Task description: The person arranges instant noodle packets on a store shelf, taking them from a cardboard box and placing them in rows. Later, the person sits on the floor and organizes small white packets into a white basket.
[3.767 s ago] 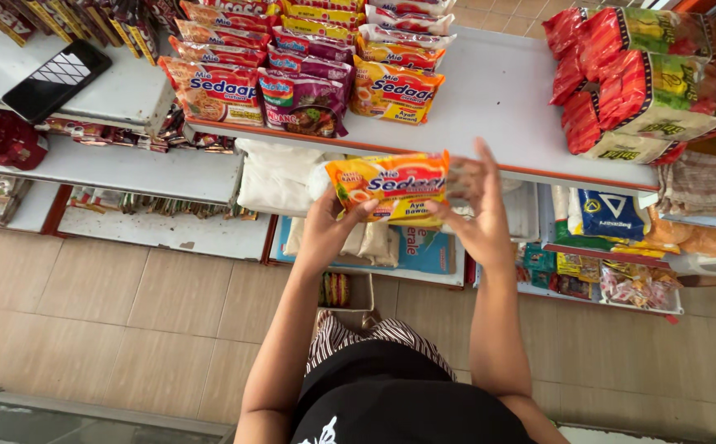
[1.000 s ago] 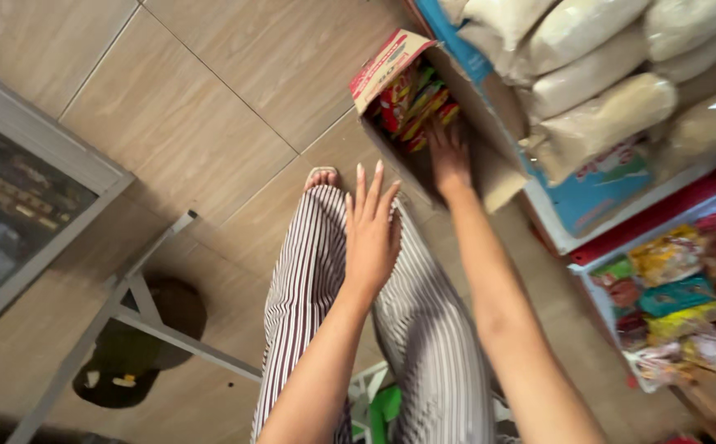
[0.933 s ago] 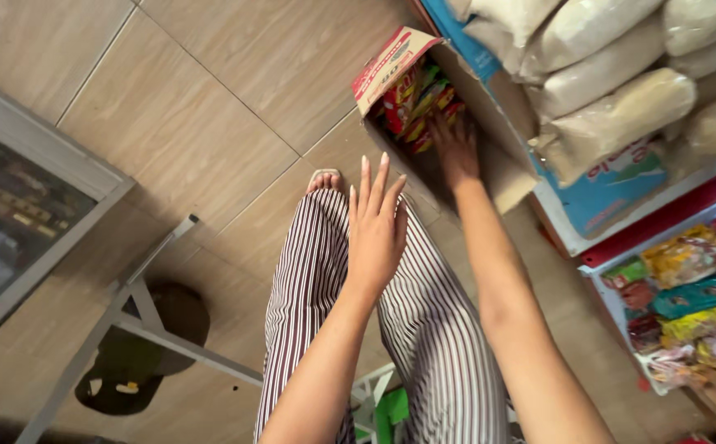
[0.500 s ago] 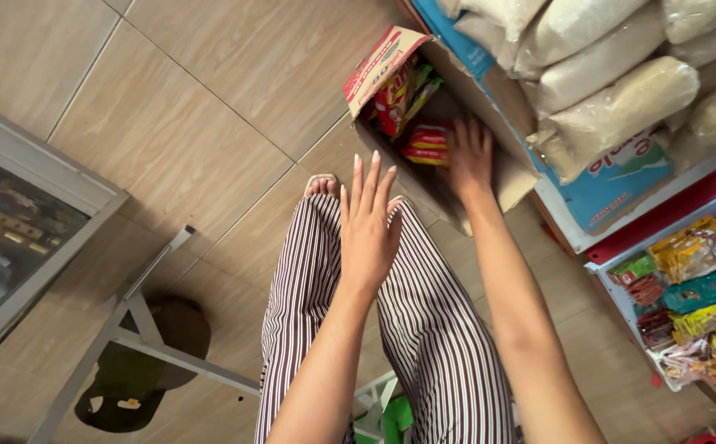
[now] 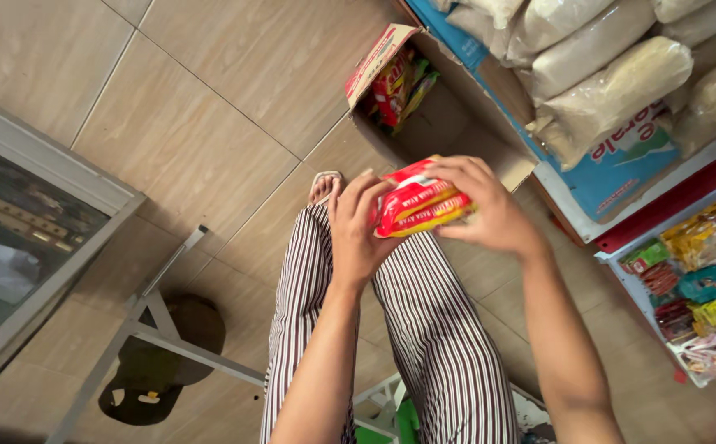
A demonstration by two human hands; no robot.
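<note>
Noodle packets (image 5: 419,205) — red-yellow, stacked flat — clasped between both hands.

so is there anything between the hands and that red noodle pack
No, nothing visible. Both hands already grip the red and yellow packets: the left hand on their left end, the right hand wrapped over the right, above the striped trousers.

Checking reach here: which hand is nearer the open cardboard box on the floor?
Right. The right hand, gripping the stack of red packets, sits just below the cardboard box. The left hand holds the stack's other end, slightly farther from the box.
</note>
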